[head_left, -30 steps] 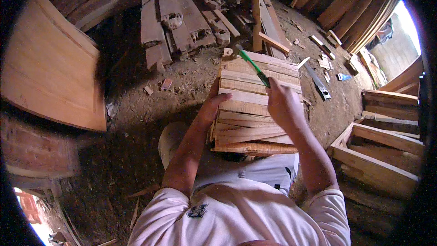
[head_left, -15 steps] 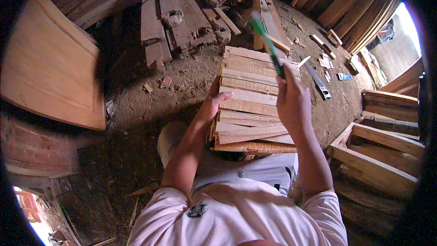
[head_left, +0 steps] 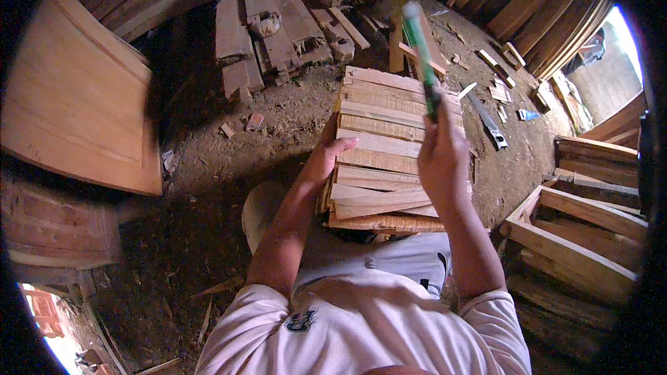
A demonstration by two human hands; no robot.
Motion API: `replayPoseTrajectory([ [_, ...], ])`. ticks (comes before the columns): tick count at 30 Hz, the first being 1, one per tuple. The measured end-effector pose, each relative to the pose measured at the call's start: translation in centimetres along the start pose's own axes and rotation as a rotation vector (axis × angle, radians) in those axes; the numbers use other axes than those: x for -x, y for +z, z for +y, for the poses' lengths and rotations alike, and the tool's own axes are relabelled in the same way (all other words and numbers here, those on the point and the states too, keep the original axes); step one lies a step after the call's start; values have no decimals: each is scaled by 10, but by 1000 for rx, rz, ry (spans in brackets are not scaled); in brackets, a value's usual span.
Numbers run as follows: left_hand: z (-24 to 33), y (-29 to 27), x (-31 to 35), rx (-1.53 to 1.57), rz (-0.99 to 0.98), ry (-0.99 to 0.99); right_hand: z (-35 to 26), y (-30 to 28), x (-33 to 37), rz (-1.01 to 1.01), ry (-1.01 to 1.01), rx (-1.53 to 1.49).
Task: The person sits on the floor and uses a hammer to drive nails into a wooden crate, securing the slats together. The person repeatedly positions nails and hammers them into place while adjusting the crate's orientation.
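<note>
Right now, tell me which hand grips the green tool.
The right hand, closed around the green tool; the left hand has its thumb over the left edge of the wooden slats.

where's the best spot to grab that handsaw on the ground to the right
Probably by the handle, coming down from above on the near side. The handsaw lies on the ground with that wider end nearest the camera, while the blade points away, so this approach should avoid its edges.
</note>
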State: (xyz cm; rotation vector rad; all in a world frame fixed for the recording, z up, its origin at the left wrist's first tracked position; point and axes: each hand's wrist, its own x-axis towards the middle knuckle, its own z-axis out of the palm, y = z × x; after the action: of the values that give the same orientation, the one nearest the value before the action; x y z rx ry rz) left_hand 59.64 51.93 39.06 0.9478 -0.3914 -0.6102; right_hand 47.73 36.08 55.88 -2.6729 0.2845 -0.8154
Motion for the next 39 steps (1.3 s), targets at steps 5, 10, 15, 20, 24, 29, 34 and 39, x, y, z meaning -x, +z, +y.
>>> replayPoseTrajectory([
  [5,11,12,3,57,-39,36,4,-7,-1,-370,64,140],
  [10,6,2,-1,-126,-29,63,-11,-14,-5,105,-12,-80],
  [15,-2,2,-5,16,-59,87,19,11,19,-319,20,131],
  [20,-5,-7,-6,-52,-33,-2,-12,-25,-10,-53,46,-7],
  [24,5,7,-1,-76,9,6,9,9,7,-11,-36,-19],
  [29,4,0,-2,-85,-24,50,11,-4,1,-197,6,24],
  [34,9,10,3,42,-16,-12,-3,-4,0,17,27,-11],
  [39,14,13,3,-77,73,-10,5,-6,-7,-419,126,153],
])
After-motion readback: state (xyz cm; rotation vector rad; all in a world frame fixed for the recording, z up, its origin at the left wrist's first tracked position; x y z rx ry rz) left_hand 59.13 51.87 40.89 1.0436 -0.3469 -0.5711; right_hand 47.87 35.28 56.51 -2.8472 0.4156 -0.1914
